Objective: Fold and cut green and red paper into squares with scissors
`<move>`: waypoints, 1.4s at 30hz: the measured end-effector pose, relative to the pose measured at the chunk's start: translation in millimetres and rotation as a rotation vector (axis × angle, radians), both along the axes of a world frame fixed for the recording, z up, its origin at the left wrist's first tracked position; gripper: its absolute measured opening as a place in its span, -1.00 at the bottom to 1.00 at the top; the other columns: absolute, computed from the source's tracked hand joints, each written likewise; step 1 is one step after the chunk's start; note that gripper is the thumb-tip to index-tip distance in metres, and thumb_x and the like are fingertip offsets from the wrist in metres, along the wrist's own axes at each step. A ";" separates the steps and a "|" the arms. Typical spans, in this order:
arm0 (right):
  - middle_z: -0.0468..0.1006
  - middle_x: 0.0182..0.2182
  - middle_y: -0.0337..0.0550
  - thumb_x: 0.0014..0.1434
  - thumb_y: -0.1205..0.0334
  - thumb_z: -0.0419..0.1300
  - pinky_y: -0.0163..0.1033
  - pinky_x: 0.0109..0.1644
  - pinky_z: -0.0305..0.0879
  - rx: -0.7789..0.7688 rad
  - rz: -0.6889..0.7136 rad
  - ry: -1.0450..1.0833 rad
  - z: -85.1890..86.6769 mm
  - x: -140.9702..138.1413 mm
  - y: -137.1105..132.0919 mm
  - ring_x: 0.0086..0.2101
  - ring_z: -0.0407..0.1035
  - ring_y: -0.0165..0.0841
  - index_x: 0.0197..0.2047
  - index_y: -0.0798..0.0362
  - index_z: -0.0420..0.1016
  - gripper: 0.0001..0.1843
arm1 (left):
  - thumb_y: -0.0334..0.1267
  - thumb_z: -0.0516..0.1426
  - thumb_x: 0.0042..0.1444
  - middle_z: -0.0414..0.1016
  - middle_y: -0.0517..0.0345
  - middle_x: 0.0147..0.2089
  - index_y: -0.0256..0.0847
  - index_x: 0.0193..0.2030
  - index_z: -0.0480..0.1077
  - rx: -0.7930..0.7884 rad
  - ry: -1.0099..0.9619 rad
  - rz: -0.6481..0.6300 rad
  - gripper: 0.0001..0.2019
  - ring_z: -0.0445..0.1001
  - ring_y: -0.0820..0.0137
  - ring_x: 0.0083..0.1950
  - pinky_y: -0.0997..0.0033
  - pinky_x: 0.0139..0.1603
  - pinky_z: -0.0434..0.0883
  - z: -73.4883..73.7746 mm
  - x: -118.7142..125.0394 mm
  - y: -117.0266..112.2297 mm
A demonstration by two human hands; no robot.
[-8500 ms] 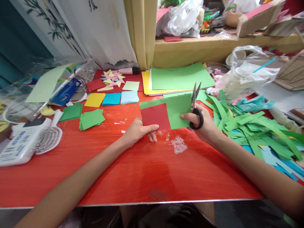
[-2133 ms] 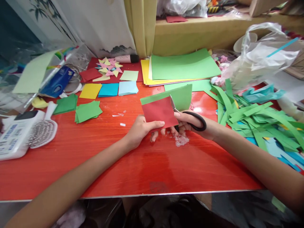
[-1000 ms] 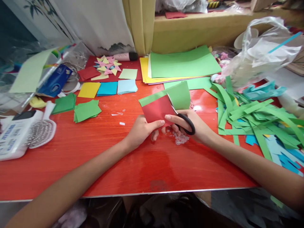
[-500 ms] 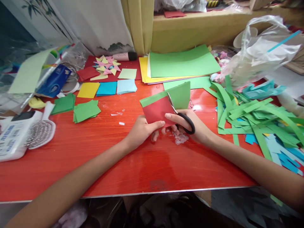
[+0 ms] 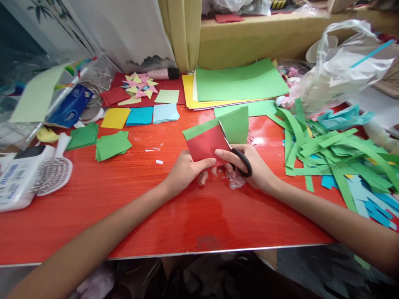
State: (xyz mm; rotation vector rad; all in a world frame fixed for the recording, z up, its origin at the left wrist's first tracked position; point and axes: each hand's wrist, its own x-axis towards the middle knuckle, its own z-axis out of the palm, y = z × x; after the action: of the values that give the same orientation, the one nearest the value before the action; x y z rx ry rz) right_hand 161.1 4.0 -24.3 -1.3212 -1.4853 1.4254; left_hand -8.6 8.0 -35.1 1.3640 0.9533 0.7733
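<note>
My left hand (image 5: pixel 190 168) pinches a red paper square (image 5: pixel 204 145) together with a larger piece of green paper (image 5: pixel 237 124) behind it. The green shows past the red along the top and on the right. In my right hand (image 5: pixel 249 164) is a pair of scissors (image 5: pixel 244 162) with black handles, my fingers through the loops. One blade lies over the papers along the right edge of the red square; the other blade is hidden behind them. My right thumb rests close to my left thumb, near the square's lower right corner.
Cut green strips (image 5: pixel 330 151) and blue scraps heap at the right, below a clear plastic bag (image 5: pixel 346 70). Large green sheets (image 5: pixel 240 81) lie at the back. Stacked squares, green (image 5: pixel 112 145), yellow (image 5: pixel 115 118) and blue (image 5: pixel 139 116), sit left, with a hairbrush (image 5: pixel 52 174) beyond.
The black scissor handles have drawn closer together, and the upper handle has shifted slightly left. Both hands and the papers stay in nearly the same place.
</note>
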 end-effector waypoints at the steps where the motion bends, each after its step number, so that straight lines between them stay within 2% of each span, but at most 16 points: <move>1: 0.27 -0.75 -0.34 0.05 -0.15 0.20 -0.43 -0.70 0.00 -0.003 -0.001 -0.003 0.7 0.2 0.1 -0.73 0.13 -0.57 -0.63 0.09 0.19 -0.49 | -0.20 0.10 0.11 0.37 0.20 -0.61 -0.31 -0.54 0.36 -0.003 0.002 -0.007 -0.73 0.23 0.58 -0.69 0.48 -0.56 0.21 0.2 0.0 -0.1; 6: 0.29 -0.73 -0.33 0.04 -0.18 0.19 -0.43 -0.71 -0.01 0.000 0.007 -0.034 3.3 0.6 -0.1 -0.73 0.13 -0.58 -0.58 0.09 0.23 -0.50 | -0.20 0.10 0.11 0.28 0.25 -0.71 -0.30 -0.56 0.35 -0.018 0.030 -0.024 -0.72 0.22 0.56 -0.69 0.48 -0.53 0.23 1.3 0.2 -0.8; 14: 0.28 -0.73 -0.32 0.00 -0.20 0.21 -0.41 -0.69 0.01 0.026 -0.018 -0.037 -1.6 -0.9 0.5 -0.72 0.14 -0.56 -0.61 0.07 0.19 -0.48 | -0.17 0.10 0.11 0.31 0.24 -0.69 -0.29 -0.55 0.36 -0.017 0.031 -0.018 -0.71 0.22 0.57 -0.69 0.49 -0.54 0.22 -0.9 -0.3 0.0; 22: 0.32 -0.71 -0.30 0.03 -0.21 0.18 -0.40 -0.67 -0.03 0.014 0.008 -0.025 4.6 0.1 0.5 -0.70 0.14 -0.56 -0.56 0.08 0.24 -0.49 | -0.19 0.09 0.12 0.33 0.23 -0.67 -0.29 -0.57 0.35 -0.009 0.064 -0.040 -0.71 0.23 0.57 -0.68 0.50 -0.52 0.25 1.4 -0.2 -1.9; 28: 0.33 -0.70 -0.29 0.00 -0.23 0.19 -0.41 -0.65 0.03 0.045 -0.021 -0.025 -3.1 0.4 0.3 -0.67 0.21 -0.52 -0.54 0.08 0.25 -0.50 | -0.21 0.10 0.11 0.34 0.23 -0.67 -0.29 -0.56 0.35 -0.013 0.053 -0.035 -0.72 0.22 0.57 -0.69 0.49 -0.54 0.23 -0.4 -0.3 -0.3; 33: 0.31 -0.71 -0.31 0.00 -0.23 0.19 -0.41 -0.68 -0.02 0.041 -0.028 -0.029 -2.3 0.0 0.0 -0.70 0.17 -0.55 -0.57 0.07 0.22 -0.48 | -0.19 0.09 0.11 0.34 0.23 -0.66 -0.29 -0.56 0.34 -0.007 0.054 -0.037 -0.72 0.22 0.57 -0.69 0.49 -0.54 0.23 -0.2 0.0 -0.6; 38: 0.17 -0.75 -0.37 0.01 -0.25 0.17 -0.40 -0.68 -0.05 0.016 -0.020 -0.012 4.0 -0.8 1.1 -0.71 0.11 -0.56 -0.59 0.07 0.18 -0.46 | -0.18 0.09 0.11 0.30 0.25 -0.69 -0.28 -0.57 0.34 -0.004 0.093 -0.064 -0.71 0.23 0.57 -0.68 0.51 -0.52 0.24 1.3 -0.3 -2.4; 42: 0.26 -0.72 -0.32 0.03 -0.26 0.15 -0.39 -0.67 -0.05 0.055 -0.014 -0.051 -0.5 0.8 1.6 -0.70 0.11 -0.55 -0.58 0.08 0.22 -0.46 | -0.19 0.09 0.11 0.31 0.24 -0.69 -0.28 -0.57 0.35 -0.013 0.099 -0.060 -0.71 0.23 0.57 -0.68 0.51 -0.52 0.24 1.3 -0.5 -2.1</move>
State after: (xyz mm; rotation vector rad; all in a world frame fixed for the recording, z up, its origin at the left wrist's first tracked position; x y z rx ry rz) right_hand 161.9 5.6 -24.9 -1.3405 -1.5352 1.3415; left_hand -9.2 5.9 -33.8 1.4237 0.9888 0.6584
